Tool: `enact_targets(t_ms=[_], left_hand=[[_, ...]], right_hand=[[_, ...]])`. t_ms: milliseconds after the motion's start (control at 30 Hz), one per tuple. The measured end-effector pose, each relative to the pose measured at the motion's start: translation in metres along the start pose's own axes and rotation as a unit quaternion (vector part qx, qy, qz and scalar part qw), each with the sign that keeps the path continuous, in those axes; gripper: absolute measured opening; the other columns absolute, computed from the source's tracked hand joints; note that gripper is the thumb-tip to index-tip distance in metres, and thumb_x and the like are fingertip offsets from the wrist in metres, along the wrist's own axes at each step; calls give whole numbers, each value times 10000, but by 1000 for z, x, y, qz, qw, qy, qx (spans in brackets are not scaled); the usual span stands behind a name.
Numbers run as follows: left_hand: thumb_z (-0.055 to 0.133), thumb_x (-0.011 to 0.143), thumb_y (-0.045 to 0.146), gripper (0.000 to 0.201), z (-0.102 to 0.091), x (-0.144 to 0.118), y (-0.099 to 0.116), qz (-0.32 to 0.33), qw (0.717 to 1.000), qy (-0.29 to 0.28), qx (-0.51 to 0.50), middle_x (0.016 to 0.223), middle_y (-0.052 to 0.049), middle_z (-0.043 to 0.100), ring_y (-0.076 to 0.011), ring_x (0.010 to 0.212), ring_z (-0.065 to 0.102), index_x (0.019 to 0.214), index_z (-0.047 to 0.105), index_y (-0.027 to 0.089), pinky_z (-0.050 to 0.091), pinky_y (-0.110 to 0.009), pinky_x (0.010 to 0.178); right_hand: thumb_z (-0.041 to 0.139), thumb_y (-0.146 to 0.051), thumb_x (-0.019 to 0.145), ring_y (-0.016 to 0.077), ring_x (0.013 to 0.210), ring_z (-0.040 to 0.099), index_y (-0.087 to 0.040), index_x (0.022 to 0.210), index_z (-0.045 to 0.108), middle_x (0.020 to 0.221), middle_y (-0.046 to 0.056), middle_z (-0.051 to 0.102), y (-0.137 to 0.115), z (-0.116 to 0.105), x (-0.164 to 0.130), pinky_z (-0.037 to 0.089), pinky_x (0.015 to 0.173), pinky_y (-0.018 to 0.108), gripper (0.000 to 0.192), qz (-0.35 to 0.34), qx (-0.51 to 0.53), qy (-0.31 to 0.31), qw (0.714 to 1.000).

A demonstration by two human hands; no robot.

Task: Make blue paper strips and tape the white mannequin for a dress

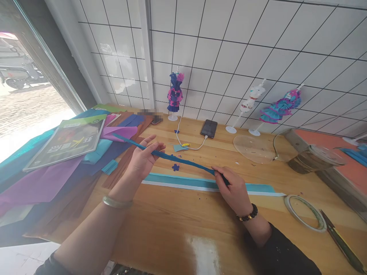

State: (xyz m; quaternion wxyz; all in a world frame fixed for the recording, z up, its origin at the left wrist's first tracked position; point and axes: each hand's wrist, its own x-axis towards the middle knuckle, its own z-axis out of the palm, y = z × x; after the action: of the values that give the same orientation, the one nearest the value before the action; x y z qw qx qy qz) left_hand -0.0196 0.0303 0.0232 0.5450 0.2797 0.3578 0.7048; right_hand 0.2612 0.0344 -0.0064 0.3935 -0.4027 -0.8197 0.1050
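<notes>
Hands (143,158) (233,189) apart (thumbs pinching) along blue strip (183,160)

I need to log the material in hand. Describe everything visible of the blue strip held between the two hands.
The blue strip is long, narrow and thin, like paper or felt. It is held above the wooden table, slanting from upper left to lower right. The left hand pinches it partway along, its far end jutting free; the right hand grips its near end.

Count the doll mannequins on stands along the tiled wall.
3. Dark blue and pink dressed one left of the phone; white undressed one right of the phone; teal and purple ruffled one furthest right, tilted. More may lie outside the frame.
</notes>
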Motion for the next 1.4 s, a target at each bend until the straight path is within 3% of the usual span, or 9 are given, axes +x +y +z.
enact_targets(t_ms=[333, 567, 833, 1033, 1400], left_hand=[[677, 695, 160, 533, 1, -6, 4, -52, 989, -127, 62, 912, -71, 670, -228, 959, 609, 1180, 457, 181, 419, -437, 913], [708, 657, 141, 578, -1, -6, 4, -83, 980, -163, 79, 979, -63, 663, -223, 916, 626, 1184, 484, 222, 425, -426, 915], [677, 683, 132, 401, -7, -2, -2, -56, 988, -135, 50, 902, -45, 675, -191, 895, 629, 1065, 568, 186, 452, -384, 907], [692, 657, 117, 376, -9, 1, -4, -53, 989, -126, 47, 893, -61, 685, -188, 865, 639, 1016, 589, 162, 453, -386, 905], [688, 643, 117, 298, -8, 4, -5, -46, 996, -60, 41, 810, -62, 691, -175, 781, 649, 934, 630, 140, 504, -365, 827]], right_hand=[[458, -230, 840, 180, 765, 609, -167, 937, 624, 853, 77, 652, 13, -8, 2, 485, 702, 329, 202, 51, -20, 41, 998], [461, -262, 837, 187, 791, 618, -179, 940, 628, 867, 74, 662, 24, -11, 2, 485, 743, 347, 213, 53, -30, 46, 997], [458, -265, 835, 187, 750, 623, -172, 950, 627, 868, 84, 666, 28, -10, 1, 480, 769, 369, 225, 56, -41, 42, 997], [460, -261, 835, 184, 761, 619, -177, 942, 629, 856, 77, 667, 27, -10, 1, 487, 752, 357, 216, 50, -39, 39, 997], [479, -261, 827, 192, 843, 624, -181, 933, 631, 910, 83, 673, 26, -9, 2, 481, 802, 367, 202, 34, -33, 45, 998]])
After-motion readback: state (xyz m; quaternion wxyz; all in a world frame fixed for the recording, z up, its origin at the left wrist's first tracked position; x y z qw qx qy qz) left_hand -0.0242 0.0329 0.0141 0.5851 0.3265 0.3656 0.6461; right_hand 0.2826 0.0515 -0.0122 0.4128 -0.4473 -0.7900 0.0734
